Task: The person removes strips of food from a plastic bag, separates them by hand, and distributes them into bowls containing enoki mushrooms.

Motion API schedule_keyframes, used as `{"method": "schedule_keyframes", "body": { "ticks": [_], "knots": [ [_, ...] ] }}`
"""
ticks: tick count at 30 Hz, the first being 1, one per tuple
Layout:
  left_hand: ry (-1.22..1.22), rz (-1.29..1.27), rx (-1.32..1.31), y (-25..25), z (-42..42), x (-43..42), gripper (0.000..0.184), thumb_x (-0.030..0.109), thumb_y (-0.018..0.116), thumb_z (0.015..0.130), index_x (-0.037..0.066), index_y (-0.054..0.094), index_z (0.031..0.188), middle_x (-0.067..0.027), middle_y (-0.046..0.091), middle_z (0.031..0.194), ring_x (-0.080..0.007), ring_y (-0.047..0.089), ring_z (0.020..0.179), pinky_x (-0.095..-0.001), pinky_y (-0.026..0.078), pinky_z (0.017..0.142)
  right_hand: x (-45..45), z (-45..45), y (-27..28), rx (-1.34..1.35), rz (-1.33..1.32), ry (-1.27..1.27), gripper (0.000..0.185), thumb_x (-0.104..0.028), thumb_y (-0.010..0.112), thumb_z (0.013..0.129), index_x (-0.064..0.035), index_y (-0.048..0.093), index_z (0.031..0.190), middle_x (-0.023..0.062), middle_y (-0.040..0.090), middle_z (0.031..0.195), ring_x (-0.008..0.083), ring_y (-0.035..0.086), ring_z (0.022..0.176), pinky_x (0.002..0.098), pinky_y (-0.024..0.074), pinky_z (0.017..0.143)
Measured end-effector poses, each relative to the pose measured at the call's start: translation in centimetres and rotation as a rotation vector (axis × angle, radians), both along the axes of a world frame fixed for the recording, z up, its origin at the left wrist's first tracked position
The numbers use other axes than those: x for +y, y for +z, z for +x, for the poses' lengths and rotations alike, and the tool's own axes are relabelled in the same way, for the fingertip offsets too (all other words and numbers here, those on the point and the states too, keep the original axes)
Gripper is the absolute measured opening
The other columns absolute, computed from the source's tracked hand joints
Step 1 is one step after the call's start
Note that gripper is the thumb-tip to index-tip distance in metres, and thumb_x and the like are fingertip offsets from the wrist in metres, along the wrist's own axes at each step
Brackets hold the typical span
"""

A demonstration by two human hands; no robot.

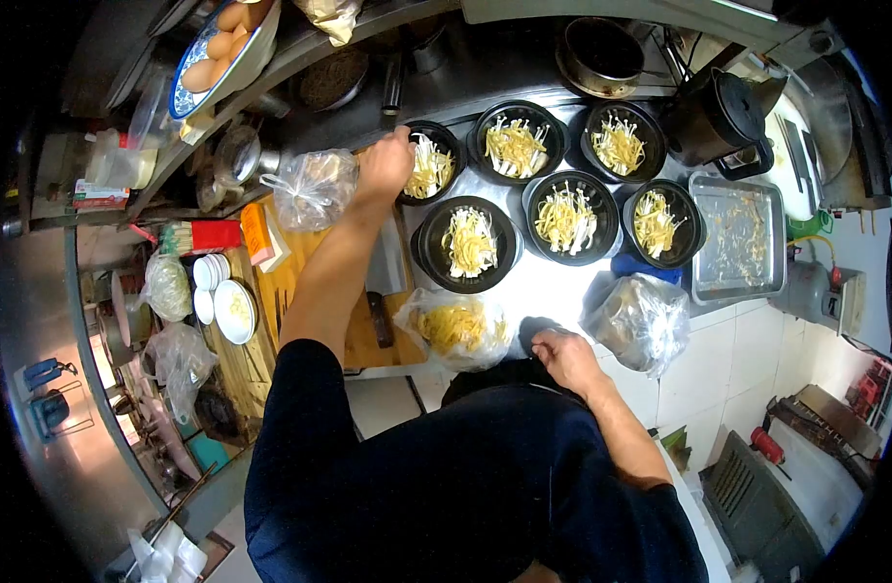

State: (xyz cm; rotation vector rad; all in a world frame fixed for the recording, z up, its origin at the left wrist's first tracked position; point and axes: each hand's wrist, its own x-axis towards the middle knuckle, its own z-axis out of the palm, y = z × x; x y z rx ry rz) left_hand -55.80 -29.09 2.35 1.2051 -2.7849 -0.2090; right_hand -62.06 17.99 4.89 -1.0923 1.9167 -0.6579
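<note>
Several black bowls with pale enoki mushrooms stand in two rows on the steel counter. My left hand (387, 163), fingers bent together, is at the left rim of the back left bowl (432, 163); whether it pinches the rim or food is hidden. My right hand (562, 358) hangs near my body at the counter's front edge, fingers curled, and what it holds, if anything, cannot be made out. Between my arms lies a clear bag of yellow food (455, 328). Another clear bag (643, 323) sits right of my right hand. The front left bowl (468, 244) is nearest to me.
A cleaver (380, 291) lies on the wooden board (344, 321) at the left, by a tied clear bag (315, 189). A metal tray (737, 238) is at the right, below a black jug (720, 121). A pot (603, 56) stands behind. Eggs fill a bowl (218, 58).
</note>
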Motion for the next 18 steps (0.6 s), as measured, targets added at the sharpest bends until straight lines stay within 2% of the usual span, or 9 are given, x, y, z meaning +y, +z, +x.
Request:
{"method": "schedule_keyframes", "body": {
  "ticks": [1,3,7,9,13,15,16,18],
  "knots": [
    [-0.001,0.003,0.001,0.3,-0.5,0.2,0.028,0.023,0.060,0.098,0.008,0.066,0.120,-0.0219,0.074,0.109,-0.0439,0.071,0.100,-0.0549,0.056,0.089,0.0,0.0,0.0,0.001,0.003,-0.001,0.015,-0.014,0.068,0.093,-0.0058,0.075,0.103,0.0166,0.074,0.102,0.0392,0.071,0.092,0.0469,0.0575,0.083],
    [-0.097,-0.054,-0.128,0.5,-1.4,0.3,0.023,0.017,0.049,0.100,0.004,0.064,0.111,-0.0215,0.075,0.104,-0.0420,0.074,0.094,-0.0539,0.058,0.082,0.0,-0.1,-0.2,0.014,0.003,-0.003,0.015,-0.014,0.069,0.093,-0.0061,0.075,0.103,0.0157,0.075,0.102,0.0391,0.071,0.092,0.0468,0.0576,0.083],
    [-0.087,-0.064,-0.182,-2.3,-2.0,-1.3,0.023,0.019,0.049,0.100,0.004,0.065,0.108,-0.0211,0.076,0.103,-0.0412,0.075,0.092,-0.0542,0.058,0.082,0.6,-0.2,-0.5,0.005,0.014,-0.019,0.015,-0.014,0.069,0.093,-0.0063,0.075,0.104,0.0154,0.074,0.102,0.0391,0.071,0.092,0.0466,0.0575,0.084],
    [-0.032,-0.065,-0.130,-2.8,-1.9,-1.9,0.023,0.026,0.055,0.098,0.006,0.065,0.100,-0.0236,0.075,0.093,-0.0461,0.073,0.088,-0.0589,0.057,0.081,0.6,-0.4,-0.3,0.001,0.046,-0.013,0.015,-0.014,0.069,0.093,-0.0065,0.075,0.105,0.0154,0.074,0.102,0.0391,0.070,0.092,0.0463,0.0575,0.085],
    [0.054,-0.060,-0.208,-1.2,-1.1,-1.8,0.023,0.022,0.053,0.098,0.005,0.067,0.105,-0.0215,0.076,0.100,-0.0418,0.075,0.092,-0.0556,0.058,0.082,0.4,-0.5,-0.6,-0.022,0.052,-0.014,0.016,-0.015,0.069,0.093,-0.0065,0.075,0.105,0.0156,0.074,0.102,0.0386,0.070,0.093,0.0462,0.0574,0.086],
    [0.107,-0.057,-0.138,-0.1,-0.5,-1.6,0.025,0.028,0.059,0.094,0.008,0.067,0.107,-0.0215,0.077,0.101,-0.0431,0.075,0.093,-0.0562,0.058,0.085,0.4,-0.5,-1.1,0.024,-0.067,-0.020,0.013,-0.009,0.072,0.091,-0.0031,0.073,0.102,0.0189,0.075,0.094,0.0369,0.073,0.083,0.0430,0.0582,0.075],
    [0.107,-0.058,-0.141,0.3,-0.3,-1.6,0.025,0.028,0.059,0.094,0.008,0.067,0.107,-0.0215,0.077,0.101,-0.0431,0.075,0.093,-0.0562,0.058,0.085,0.3,-0.5,-1.2,0.021,-0.067,-0.020,0.013,-0.009,0.072,0.091,-0.0031,0.073,0.102,0.0189,0.075,0.094,0.0369,0.073,0.083,0.0430,0.0582,0.075],
    [0.193,0.015,-0.042,0.9,0.1,-1.5,0.031,0.035,0.064,0.091,0.009,0.068,0.107,-0.0208,0.077,0.098,-0.0445,0.074,0.095,-0.0557,0.058,0.087,0.0,-0.7,-1.1,-0.047,0.091,0.010,0.017,-0.018,0.070,0.093,-0.0063,0.075,0.106,0.0162,0.074,0.107,0.0385,0.071,0.097,0.0454,0.0579,0.087]
  ]
}}
